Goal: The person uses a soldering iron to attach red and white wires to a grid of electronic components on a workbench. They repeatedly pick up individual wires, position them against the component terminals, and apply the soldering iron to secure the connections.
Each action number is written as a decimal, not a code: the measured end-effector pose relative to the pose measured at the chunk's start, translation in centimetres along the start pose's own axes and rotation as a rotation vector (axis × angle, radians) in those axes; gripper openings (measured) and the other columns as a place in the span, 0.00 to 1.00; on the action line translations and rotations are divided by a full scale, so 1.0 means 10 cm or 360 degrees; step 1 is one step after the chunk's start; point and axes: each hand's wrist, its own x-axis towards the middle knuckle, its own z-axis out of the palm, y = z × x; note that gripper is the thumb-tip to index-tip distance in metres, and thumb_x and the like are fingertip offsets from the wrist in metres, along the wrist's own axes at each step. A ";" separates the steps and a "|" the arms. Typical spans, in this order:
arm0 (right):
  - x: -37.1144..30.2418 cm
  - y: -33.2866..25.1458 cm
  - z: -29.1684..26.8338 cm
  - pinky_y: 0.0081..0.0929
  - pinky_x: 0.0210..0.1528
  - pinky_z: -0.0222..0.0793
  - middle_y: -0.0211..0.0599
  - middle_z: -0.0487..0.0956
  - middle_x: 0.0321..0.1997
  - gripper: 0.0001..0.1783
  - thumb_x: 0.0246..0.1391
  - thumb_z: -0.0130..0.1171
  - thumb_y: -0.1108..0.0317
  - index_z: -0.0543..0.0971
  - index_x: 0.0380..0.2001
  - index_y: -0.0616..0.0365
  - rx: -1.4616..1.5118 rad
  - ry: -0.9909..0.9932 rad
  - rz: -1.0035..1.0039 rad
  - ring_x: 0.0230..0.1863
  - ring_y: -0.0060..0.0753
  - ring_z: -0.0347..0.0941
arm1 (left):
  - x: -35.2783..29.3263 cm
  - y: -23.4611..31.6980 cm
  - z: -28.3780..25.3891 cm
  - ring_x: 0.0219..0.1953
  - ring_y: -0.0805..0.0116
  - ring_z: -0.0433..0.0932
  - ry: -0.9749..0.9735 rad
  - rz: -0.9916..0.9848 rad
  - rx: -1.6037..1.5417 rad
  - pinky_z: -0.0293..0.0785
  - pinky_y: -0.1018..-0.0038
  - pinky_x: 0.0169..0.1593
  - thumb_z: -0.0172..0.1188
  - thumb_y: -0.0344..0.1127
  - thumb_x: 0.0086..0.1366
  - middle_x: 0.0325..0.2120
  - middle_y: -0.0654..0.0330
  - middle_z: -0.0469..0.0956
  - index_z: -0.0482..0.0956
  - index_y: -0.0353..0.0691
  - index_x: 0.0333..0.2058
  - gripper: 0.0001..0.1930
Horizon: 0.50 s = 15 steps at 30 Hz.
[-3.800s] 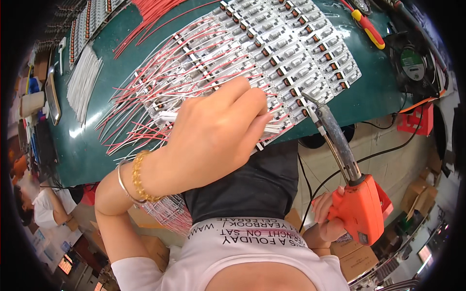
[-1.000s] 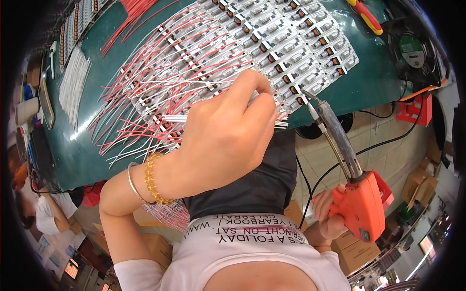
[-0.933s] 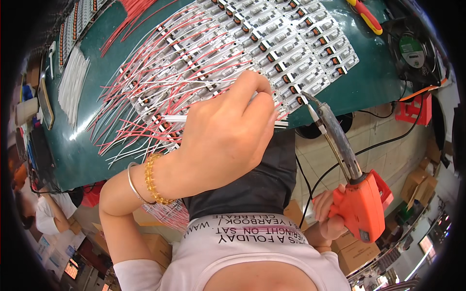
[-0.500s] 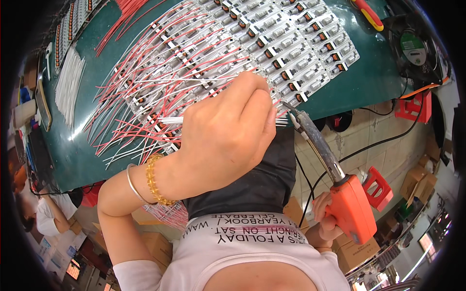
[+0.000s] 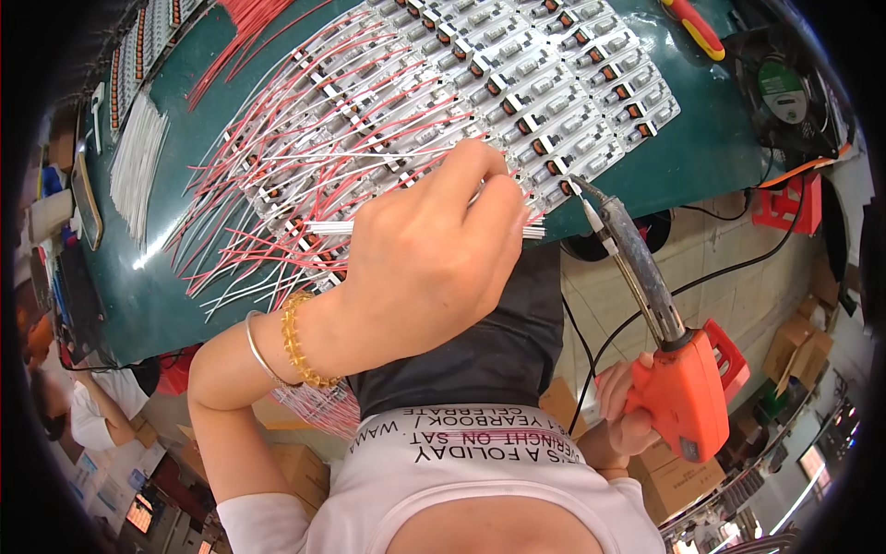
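Note:
My left hand point(image 5: 429, 249) is closed over the near edge of a panel of small circuit boards point(image 5: 554, 106). A bundle of straight white wires point(image 5: 330, 227) is in its grip, the ends sticking out on both sides; the fingertips are partly hidden behind the hand. My right hand point(image 5: 628, 402), at lower right, wraps round the handle of a red soldering gun point(image 5: 678, 397). The gun's metal tip point(image 5: 591, 191) points up and left, just right of the panel's near edge and apart from my left fingers. Red and white wires point(image 5: 277, 171) fan leftward from the soldered boards.
The panel lies on a green tabletop point(image 5: 203, 175). White wires point(image 5: 138, 171) lie at left, red wires point(image 5: 245, 37) at the top. A red-and-yellow handled tool point(image 5: 697, 32) and a black fan point(image 5: 783, 92) are at far right. A black cable point(image 5: 706, 277) hangs beside the table.
The soldering gun has moved right, and its tip has drawn away from beside my left fingers. My left hand stays almost in place, still on the white wires.

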 end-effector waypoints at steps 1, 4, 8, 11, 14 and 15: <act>0.02 -0.01 0.01 0.19 0.16 0.58 0.20 0.64 0.10 0.42 0.56 0.56 0.39 0.65 0.57 0.70 0.0002 -0.0008 0.0002 0.10 0.18 0.58 | 0.01 -0.01 -0.01 0.17 0.69 0.71 -0.0023 0.0018 0.0014 0.66 0.75 0.20 0.66 0.23 0.51 0.31 0.59 0.74 0.76 0.37 0.28 0.07; 0.09 -0.03 0.04 0.19 0.16 0.58 0.20 0.64 0.10 0.42 0.57 0.55 0.40 0.65 0.57 0.70 0.0047 -0.0002 -0.0005 0.10 0.17 0.58 | 0.06 0.01 -0.15 0.17 0.69 0.68 -0.0172 0.0015 -0.0145 0.65 0.75 0.20 0.66 0.24 0.52 0.33 0.59 0.72 0.77 0.38 0.30 0.07; 0.15 -0.01 0.09 0.19 0.16 0.59 0.20 0.63 0.09 0.41 0.57 0.55 0.41 0.64 0.56 0.70 0.0060 0.0036 -0.0033 0.10 0.17 0.58 | 0.06 -0.10 -0.16 0.17 0.69 0.67 -0.0275 0.0104 -0.0209 0.64 0.75 0.20 0.67 0.24 0.50 0.34 0.58 0.71 0.77 0.38 0.30 0.08; 0.15 0.01 0.07 0.19 0.16 0.60 0.21 0.63 0.10 0.41 0.57 0.55 0.40 0.64 0.56 0.70 0.0078 0.0060 -0.0043 0.09 0.17 0.58 | 0.08 -0.08 -0.19 0.19 0.68 0.69 -0.0406 0.0154 -0.0047 0.66 0.74 0.21 0.66 0.26 0.50 0.34 0.57 0.71 0.77 0.38 0.30 0.09; 0.12 0.07 0.04 0.19 0.16 0.60 0.21 0.63 0.10 0.41 0.57 0.55 0.40 0.64 0.56 0.70 0.0104 0.0115 -0.0069 0.09 0.17 0.58 | 0.07 -0.05 -0.23 0.23 0.66 0.72 -0.0501 0.0258 0.0176 0.68 0.73 0.22 0.64 0.27 0.51 0.34 0.56 0.71 0.76 0.37 0.32 0.09; 0.11 0.08 0.02 0.19 0.17 0.60 0.21 0.64 0.10 0.41 0.57 0.54 0.40 0.64 0.56 0.70 0.0115 0.0130 -0.0080 0.09 0.17 0.58 | 0.06 -0.06 -0.22 0.24 0.65 0.73 -0.0492 0.0324 0.0251 0.69 0.73 0.22 0.63 0.27 0.51 0.34 0.56 0.71 0.76 0.37 0.32 0.09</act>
